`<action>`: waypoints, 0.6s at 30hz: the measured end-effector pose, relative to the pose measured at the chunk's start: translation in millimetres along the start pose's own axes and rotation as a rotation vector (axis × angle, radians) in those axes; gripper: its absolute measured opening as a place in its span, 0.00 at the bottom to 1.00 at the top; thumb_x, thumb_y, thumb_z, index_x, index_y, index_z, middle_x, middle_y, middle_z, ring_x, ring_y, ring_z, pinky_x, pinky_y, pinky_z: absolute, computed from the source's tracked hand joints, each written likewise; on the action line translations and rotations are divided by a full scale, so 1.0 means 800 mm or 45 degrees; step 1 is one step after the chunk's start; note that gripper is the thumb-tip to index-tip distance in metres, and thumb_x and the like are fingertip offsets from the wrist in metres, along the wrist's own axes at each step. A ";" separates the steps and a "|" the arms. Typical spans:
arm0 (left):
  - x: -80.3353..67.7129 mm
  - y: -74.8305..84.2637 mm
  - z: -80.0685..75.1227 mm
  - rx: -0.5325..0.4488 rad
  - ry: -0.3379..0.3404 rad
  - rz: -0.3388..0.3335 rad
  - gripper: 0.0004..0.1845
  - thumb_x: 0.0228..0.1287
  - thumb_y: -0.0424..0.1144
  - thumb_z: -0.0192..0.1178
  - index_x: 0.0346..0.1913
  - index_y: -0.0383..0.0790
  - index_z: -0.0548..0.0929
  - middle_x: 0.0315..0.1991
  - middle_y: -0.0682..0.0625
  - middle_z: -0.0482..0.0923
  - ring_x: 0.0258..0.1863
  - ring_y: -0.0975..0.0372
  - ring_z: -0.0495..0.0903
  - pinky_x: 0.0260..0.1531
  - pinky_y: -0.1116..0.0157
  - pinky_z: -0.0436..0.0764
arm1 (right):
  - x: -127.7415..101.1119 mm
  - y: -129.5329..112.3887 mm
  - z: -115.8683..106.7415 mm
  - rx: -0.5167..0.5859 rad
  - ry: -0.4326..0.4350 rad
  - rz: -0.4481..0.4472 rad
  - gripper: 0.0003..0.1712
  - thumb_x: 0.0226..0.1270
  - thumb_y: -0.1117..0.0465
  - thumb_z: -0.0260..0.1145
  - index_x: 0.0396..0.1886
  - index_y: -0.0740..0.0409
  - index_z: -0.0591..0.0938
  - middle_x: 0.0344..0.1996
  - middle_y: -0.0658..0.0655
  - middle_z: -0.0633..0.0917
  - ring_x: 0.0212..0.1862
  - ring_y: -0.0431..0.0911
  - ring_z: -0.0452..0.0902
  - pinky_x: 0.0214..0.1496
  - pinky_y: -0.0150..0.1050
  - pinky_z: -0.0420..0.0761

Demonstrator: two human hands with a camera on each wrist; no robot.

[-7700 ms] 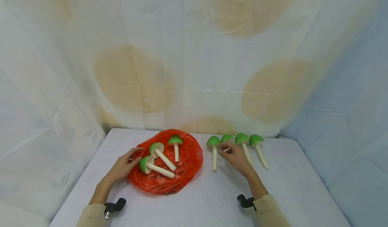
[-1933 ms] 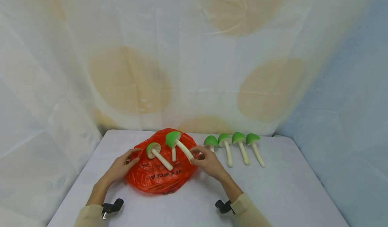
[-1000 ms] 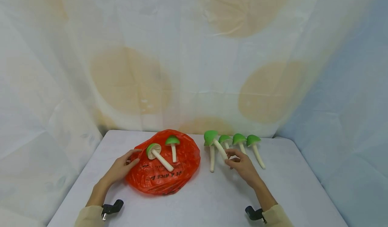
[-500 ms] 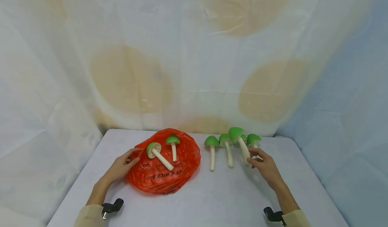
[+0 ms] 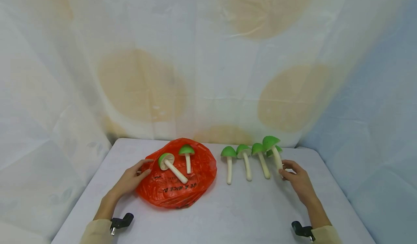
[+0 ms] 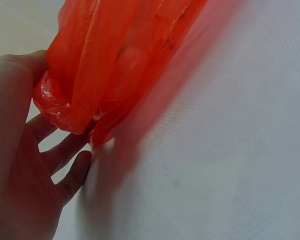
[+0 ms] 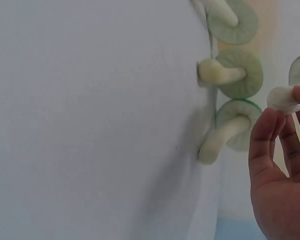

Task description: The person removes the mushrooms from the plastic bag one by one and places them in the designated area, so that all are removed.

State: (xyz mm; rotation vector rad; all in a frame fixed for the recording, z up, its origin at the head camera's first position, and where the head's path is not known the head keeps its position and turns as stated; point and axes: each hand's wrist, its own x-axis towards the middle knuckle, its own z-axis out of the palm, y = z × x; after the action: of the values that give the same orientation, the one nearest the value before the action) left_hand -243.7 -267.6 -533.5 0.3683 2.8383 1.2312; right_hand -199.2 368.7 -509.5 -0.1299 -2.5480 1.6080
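In the head view my right hand (image 5: 299, 181) pinches the stem end of a green-capped mushroom (image 5: 271, 142) between thumb and fingers. This mushroom is raised, its cap overlapping the rightmost mushroom of a row on the table. Seen from the right wrist, the pale stem end (image 7: 282, 99) sits at the fingertips. My left hand (image 5: 133, 177) grips the left edge of a red plastic bag (image 5: 176, 200), with the bunched film (image 6: 85, 95) between thumb and fingers in the left wrist view. Two more green-capped mushrooms, one tilted (image 5: 176, 171) and one upright in view (image 5: 187, 159), lie on the bag.
Several green-capped mushrooms, among them the leftmost mushroom (image 5: 229, 168) and a middle mushroom (image 5: 262, 164), lie side by side with caps toward the back edge of the white table (image 5: 228, 218). A patterned cloth (image 5: 208, 74) hangs behind and at both sides.
The right hand picked a mushroom off the red bag and carried it rightward over the row to its right end. The left hand stayed at the bag's edge.
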 end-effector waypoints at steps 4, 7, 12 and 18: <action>0.001 0.000 0.000 0.003 0.000 -0.005 0.21 0.74 0.55 0.57 0.66 0.60 0.73 0.64 0.44 0.76 0.51 0.51 0.80 0.49 0.50 0.82 | 0.000 0.008 -0.009 -0.016 0.025 -0.004 0.27 0.73 0.53 0.66 0.66 0.58 0.74 0.53 0.61 0.77 0.45 0.39 0.79 0.44 0.36 0.85; 0.002 -0.001 0.000 -0.002 -0.002 -0.013 0.22 0.73 0.56 0.57 0.66 0.61 0.73 0.64 0.44 0.76 0.51 0.51 0.80 0.49 0.50 0.82 | 0.000 0.014 -0.016 -0.003 0.043 -0.014 0.28 0.73 0.53 0.66 0.66 0.60 0.74 0.52 0.60 0.77 0.45 0.37 0.78 0.44 0.35 0.85; 0.001 -0.001 0.000 -0.006 -0.009 -0.022 0.22 0.73 0.57 0.57 0.67 0.61 0.72 0.65 0.43 0.75 0.52 0.50 0.80 0.49 0.49 0.83 | 0.002 0.023 -0.028 0.090 0.072 -0.001 0.29 0.72 0.54 0.67 0.66 0.63 0.72 0.48 0.52 0.77 0.44 0.37 0.80 0.43 0.31 0.84; 0.000 -0.001 0.000 -0.011 -0.009 -0.027 0.23 0.73 0.57 0.57 0.67 0.60 0.72 0.64 0.43 0.76 0.52 0.50 0.81 0.50 0.48 0.82 | 0.006 0.036 -0.044 0.069 0.146 0.065 0.31 0.72 0.53 0.67 0.67 0.62 0.71 0.45 0.47 0.78 0.43 0.42 0.83 0.42 0.29 0.83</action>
State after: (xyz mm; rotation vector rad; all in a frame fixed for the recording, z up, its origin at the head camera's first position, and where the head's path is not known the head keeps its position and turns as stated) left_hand -243.6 -267.9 -534.3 0.3400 2.8228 1.2352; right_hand -198.5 412.9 -520.3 -0.2750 -2.4325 1.6355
